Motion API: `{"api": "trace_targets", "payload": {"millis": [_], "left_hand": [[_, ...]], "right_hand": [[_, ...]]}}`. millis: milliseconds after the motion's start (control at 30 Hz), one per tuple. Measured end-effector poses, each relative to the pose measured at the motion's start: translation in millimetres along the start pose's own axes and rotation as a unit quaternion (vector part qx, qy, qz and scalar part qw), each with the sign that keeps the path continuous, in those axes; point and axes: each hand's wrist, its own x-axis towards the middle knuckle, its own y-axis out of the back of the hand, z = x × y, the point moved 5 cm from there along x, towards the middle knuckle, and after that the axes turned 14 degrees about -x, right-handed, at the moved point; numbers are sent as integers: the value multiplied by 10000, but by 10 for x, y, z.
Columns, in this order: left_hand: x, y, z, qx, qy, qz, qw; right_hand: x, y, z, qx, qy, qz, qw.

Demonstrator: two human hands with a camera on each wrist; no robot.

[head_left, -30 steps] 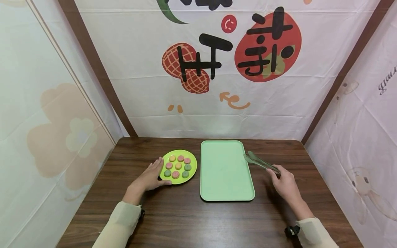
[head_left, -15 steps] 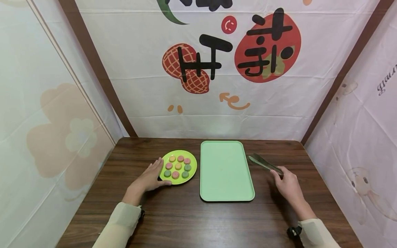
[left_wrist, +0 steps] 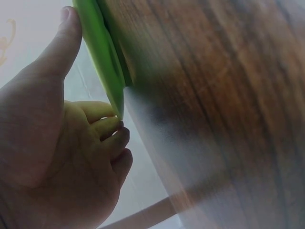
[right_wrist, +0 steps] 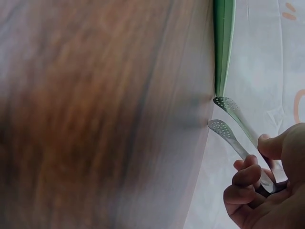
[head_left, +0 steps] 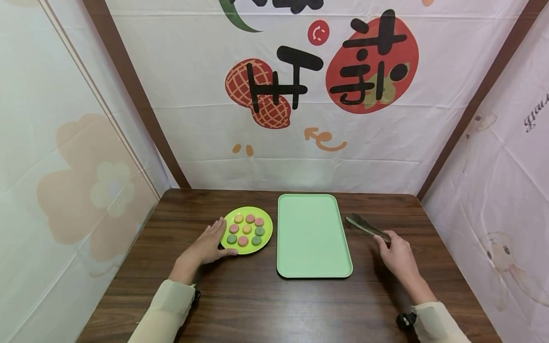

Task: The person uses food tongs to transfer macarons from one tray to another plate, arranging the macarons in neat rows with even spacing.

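Observation:
My left hand (head_left: 210, 244) lies spread along the left side of a lime-green plate (head_left: 267, 238), its fingers and thumb touching the rim. Small pink, yellow and green macarons (head_left: 247, 229) sit on the plate. In the left wrist view, the thumb of the left hand (left_wrist: 52, 143) lies along the rim of the plate (left_wrist: 99, 45). A pair of metal tongs (head_left: 364, 225) is gripped by my right hand (head_left: 399, 255), right of a pale green tray (head_left: 313, 238). The right wrist view shows the perforated ends of the tongs (right_wrist: 233, 112) apart, with nothing between them.
The tray stands between the plate and the right hand on a dark wooden table (head_left: 240, 305). Behind the table hangs a white printed cloth (head_left: 197, 133), and more cloth flanks both sides.
The right hand has drawn the tongs slightly right, away from the tray's edge, and their arms look closer together. The left hand and plate stay in place.

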Motion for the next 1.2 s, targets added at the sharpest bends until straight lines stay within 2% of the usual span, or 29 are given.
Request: {"api": "trace_targets", "payload": {"millis": [267,567,900,1200], "left_hand": [[-2,-1,-4,-7,10,-7,10000],[-11,1,10,30,-8,21,10000],[-48,13,39,126,-36,96,9999],[-76,23,33,288,-80,223,9993]], "right_hand": [[-12,-17,-6,-64,-191,-68,9998],[-19,14,-24,-159,-91,122,9998],[-42,-29,-55,-254,-225,-504,9982],[-47,-80,-62,-534,-198,-831,9949]]}}
